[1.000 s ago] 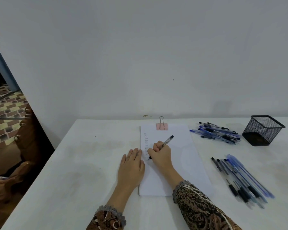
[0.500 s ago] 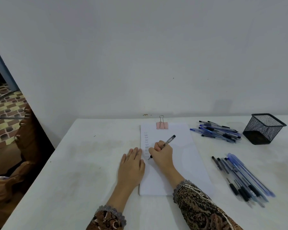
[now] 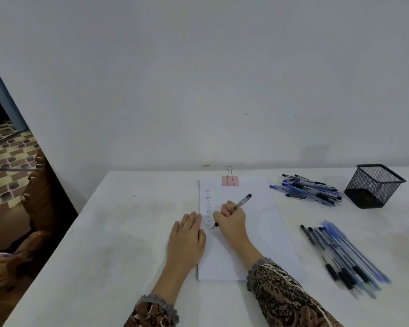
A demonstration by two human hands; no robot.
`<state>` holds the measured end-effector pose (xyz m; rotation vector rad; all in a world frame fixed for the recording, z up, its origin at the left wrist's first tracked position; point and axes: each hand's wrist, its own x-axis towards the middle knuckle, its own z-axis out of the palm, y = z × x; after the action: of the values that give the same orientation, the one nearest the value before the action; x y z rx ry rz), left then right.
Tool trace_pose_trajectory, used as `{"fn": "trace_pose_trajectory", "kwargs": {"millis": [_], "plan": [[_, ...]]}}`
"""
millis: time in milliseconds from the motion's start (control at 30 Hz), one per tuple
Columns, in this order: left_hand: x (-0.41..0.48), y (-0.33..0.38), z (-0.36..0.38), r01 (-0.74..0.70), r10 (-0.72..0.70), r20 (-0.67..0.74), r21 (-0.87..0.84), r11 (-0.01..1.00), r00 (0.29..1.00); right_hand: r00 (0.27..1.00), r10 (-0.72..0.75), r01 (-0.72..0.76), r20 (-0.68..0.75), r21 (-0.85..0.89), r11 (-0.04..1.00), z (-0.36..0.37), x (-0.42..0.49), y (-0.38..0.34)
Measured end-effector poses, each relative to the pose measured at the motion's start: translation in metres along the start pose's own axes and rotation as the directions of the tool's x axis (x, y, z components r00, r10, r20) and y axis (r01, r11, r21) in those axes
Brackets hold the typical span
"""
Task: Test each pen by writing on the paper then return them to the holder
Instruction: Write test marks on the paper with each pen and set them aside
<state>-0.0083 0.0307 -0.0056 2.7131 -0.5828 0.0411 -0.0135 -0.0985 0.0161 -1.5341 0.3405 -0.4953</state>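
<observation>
A white sheet of paper (image 3: 253, 232) lies in the middle of the table, held at its top by a pink binder clip (image 3: 230, 180). A column of small written marks runs down its left side. My right hand (image 3: 232, 220) is shut on a clear pen with a black grip (image 3: 242, 201), whose tip touches the paper at the bottom of the column. My left hand (image 3: 187, 237) lies flat, fingers apart, on the paper's left edge. A black mesh pen holder (image 3: 373, 185) stands at the back right.
Two piles of blue and black pens lie on the white table (image 3: 116, 244): one at the back (image 3: 309, 190) left of the holder, one at the right front (image 3: 342, 256). A carved wooden chair (image 3: 33, 208) stands off the table's left edge. A plain wall rises behind.
The pen tip has moved slightly down and back along the column of marks. My left hand has stayed flat on the paper's edge.
</observation>
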Motion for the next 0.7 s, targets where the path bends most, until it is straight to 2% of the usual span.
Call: {"fn": "trace_pose_trajectory", "kwargs": {"millis": [67, 133, 200, 267, 400, 500, 600, 667, 700], "plan": [[0.000, 0.000, 0.000, -0.001, 0.001, 0.001, 0.009, 1.000, 1.000, 0.991, 0.134, -0.130, 0.002, 0.267, 0.955, -0.006, 0.003, 0.001], [-0.001, 0.001, -0.001, -0.001, 0.001, 0.004, 0.013, 1.000, 1.000, 0.968, 0.238, -0.244, 0.085, 0.558, 0.793, -0.017, 0.008, 0.000], [-0.001, 0.001, -0.001, 0.000, 0.000, 0.012, 0.020, 1.000, 1.000, 0.932, 0.311, -0.349, 0.188, 0.698, 0.625, -0.027, 0.013, -0.001], [0.000, 0.002, -0.001, 0.003, -0.003, 0.016, 0.020, 1.000, 1.000, 0.906, 0.330, -0.414, 0.267, 0.723, 0.553, -0.035, 0.017, -0.002], [0.001, 0.002, 0.000, 0.012, -0.013, 0.013, 0.040, 0.999, 1.000, 0.913, 0.320, -0.406, 0.251, 0.621, 0.671, -0.047, 0.024, -0.015], [0.002, 0.002, 0.001, 0.015, -0.016, 0.021, 0.057, 0.998, 1.000, 0.967, 0.179, -0.253, 0.183, 0.578, 0.775, -0.058, 0.025, -0.035], [0.003, 0.002, 0.001, 0.014, -0.016, 0.021, 0.080, 0.997, 1.000, 0.993, 0.097, -0.113, 0.061, 0.407, 0.906, -0.063, 0.019, -0.045], [0.003, 0.001, 0.003, 0.014, -0.016, 0.019, 0.094, 0.995, 1.000, 0.994, 0.108, -0.091, -0.023, 0.387, 0.918, -0.060, 0.012, -0.042], [0.004, 0.000, 0.004, 0.020, -0.022, 0.016, 0.092, 0.996, 1.000, 0.989, 0.135, -0.095, -0.057, 0.450, 0.888, -0.058, 0.009, -0.039]]}}
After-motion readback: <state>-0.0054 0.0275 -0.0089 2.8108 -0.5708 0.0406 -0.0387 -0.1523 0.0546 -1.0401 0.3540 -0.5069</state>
